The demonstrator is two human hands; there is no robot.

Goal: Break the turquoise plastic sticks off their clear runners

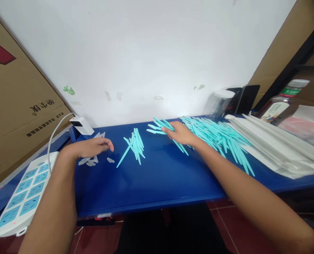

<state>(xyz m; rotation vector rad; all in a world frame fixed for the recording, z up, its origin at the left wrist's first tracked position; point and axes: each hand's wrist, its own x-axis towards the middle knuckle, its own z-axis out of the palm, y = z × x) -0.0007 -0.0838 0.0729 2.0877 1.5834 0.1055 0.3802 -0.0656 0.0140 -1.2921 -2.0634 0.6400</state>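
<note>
The right hand (180,133) grips a fanned bundle of turquoise plastic sticks (160,125) over the blue table (157,183), between a small pile (137,145) and a larger heap (212,133). They look light, stiff and slippery, probably best held mid-length. The left hand (91,146), loosely curled, seemingly unladen, is beside clear plastic pieces (91,162).

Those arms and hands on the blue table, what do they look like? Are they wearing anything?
The left arm and right arm have no sleeves in view. They narrow toward the wrists. The left hand and right hand have no gloves, and I can't see any watch, bracelet or ring. No markings stand out.
</note>
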